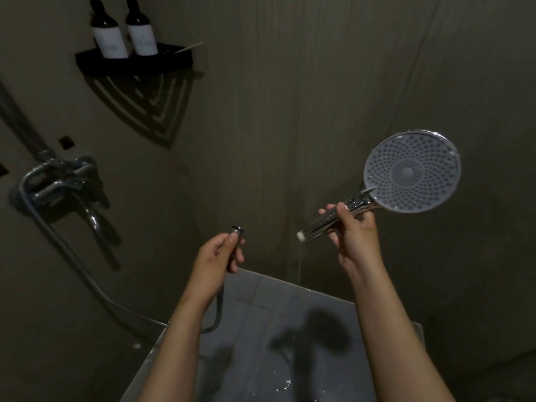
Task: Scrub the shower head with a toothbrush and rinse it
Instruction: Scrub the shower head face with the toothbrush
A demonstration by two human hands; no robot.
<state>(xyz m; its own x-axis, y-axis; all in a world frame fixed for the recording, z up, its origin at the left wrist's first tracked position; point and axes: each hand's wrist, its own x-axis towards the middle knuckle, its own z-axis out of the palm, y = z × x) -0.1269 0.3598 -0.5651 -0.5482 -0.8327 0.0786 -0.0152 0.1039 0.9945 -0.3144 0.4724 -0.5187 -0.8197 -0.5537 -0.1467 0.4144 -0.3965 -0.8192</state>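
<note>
My right hand grips the chrome handle of the round shower head, held up at the right with its grey nozzle face turned toward me. The handle's threaded end is free and a thin stream of water runs down from it. My left hand holds the metal end fitting of the shower hose, detached from the handle and a hand's width to its left. A thin pale stick that may be the toothbrush lies on the corner shelf at the upper left.
A black corner shelf carries two dark bottles. The chrome mixer tap is on the left wall, with the hose looping down from it. Grey floor tiles lie below, between dark walls.
</note>
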